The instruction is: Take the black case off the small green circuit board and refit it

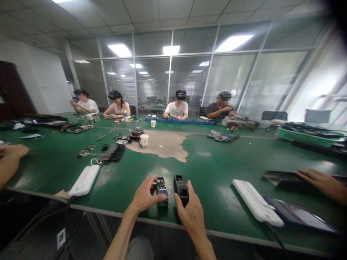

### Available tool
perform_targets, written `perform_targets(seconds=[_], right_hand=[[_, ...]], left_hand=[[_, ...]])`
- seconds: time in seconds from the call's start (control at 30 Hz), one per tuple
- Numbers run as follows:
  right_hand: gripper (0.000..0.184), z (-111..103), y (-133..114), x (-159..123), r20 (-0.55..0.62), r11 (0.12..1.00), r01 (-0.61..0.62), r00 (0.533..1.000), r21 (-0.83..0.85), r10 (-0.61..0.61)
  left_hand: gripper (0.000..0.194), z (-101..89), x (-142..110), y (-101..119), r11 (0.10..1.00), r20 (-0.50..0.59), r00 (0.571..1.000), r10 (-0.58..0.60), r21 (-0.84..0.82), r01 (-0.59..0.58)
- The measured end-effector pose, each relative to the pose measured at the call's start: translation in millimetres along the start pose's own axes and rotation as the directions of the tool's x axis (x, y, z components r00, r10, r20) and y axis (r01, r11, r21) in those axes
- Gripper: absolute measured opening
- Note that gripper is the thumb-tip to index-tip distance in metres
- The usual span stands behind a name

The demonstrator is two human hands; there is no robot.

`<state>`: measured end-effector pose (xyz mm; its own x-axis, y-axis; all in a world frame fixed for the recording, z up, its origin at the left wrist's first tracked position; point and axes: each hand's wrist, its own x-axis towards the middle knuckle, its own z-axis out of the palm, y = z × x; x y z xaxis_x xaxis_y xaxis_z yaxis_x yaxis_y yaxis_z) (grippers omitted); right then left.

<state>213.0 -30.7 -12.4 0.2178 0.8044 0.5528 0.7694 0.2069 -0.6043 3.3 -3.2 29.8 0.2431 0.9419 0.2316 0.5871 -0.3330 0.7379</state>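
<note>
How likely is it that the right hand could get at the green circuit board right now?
Probably no: the green circuit board is close, but the right hand is around the black housing, and the left hand holds the board.

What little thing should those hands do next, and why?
Maybe the left hand could lift the green circuit board a little: its thumb and fingers are on it, and the right hand has the black case beside it.
</note>
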Motion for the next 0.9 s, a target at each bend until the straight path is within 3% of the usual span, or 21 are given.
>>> perform_targets(seconds=[0.13,0.23,0.47,0.63,0.73,0.9], right_hand=[[0.072,0,0,0,0.004,1.0,-0.01,1.0,-0.012,0.01],[0.071,0,0,0,0.003,1.0,-0.007,1.0,-0.011,0.007],[0.073,-3,-8,2,0.023,0.999,-0.047,0.999,0.022,0.047],[0.073,-15,-37,16,0.003,0.985,-0.112,0.994,0.132,0.113],[0.073,-20,-60,22,0.021,0.982,-0.045,0.999,0.185,0.042],[0.072,-9,-81,20,0.089,0.991,-0.014,0.996,0.136,0.002]], left_hand=[[0.116,-1.0,-4,-11,0.997,0.084,0.993,0.077,0.008,-0.078],[0.125,3.5,-4,-19,0.988,0.081,0.987,0.138,0.064,-0.143],[0.114,14.2,-1,-24,0.983,0.008,0.991,0.131,0.125,-0.131],[0.111,15.5,-1,-24,0.987,-0.019,0.993,0.113,0.118,-0.11],[0.112,11.2,-5,-22,0.988,-0.01,0.99,0.141,0.06,-0.14],[0.079,3.4,-7,-18,0.979,-0.033,0.993,0.11,-0.166,-0.114]])
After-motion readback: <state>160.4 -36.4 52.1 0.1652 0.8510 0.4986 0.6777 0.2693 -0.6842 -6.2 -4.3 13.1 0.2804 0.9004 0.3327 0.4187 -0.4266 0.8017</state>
